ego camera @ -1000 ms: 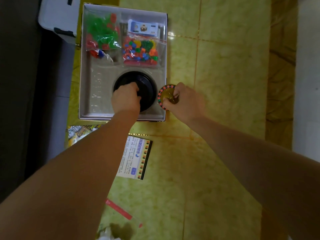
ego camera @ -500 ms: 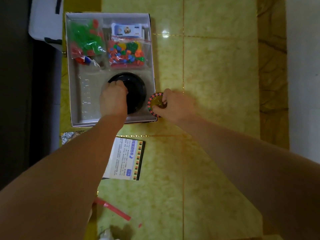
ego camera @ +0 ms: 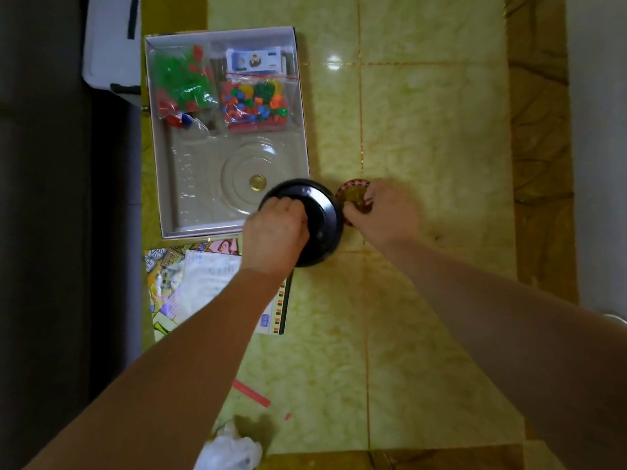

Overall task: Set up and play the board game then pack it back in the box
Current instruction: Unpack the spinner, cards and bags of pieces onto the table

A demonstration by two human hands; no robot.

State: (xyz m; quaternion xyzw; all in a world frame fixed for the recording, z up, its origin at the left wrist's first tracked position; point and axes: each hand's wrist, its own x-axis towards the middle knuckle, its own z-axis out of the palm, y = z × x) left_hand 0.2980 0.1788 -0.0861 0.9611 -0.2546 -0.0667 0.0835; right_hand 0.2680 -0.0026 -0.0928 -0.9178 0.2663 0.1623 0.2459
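Head view. The left hand [ego camera: 276,232] gripped the black spinner base [ego camera: 324,228], fingers curled over its rim, just off the near right corner of the box [ego camera: 200,233]. The right hand [ego camera: 383,212] pinched the numbered wheel [ego camera: 353,191] right of that corner, beside the base. Judged best: set the base flat beside the box, then seat the wheel centred.

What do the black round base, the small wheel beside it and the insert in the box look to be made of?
Black round base: probably moulded plastic, glossy, with small highlights on its dark dome. Small wheel: likely plastic too, with a red-and-black rim and a brassy-looking centre; blur leaves it open. Box insert: thin clear formed plastic, showing concentric ridges and glints.
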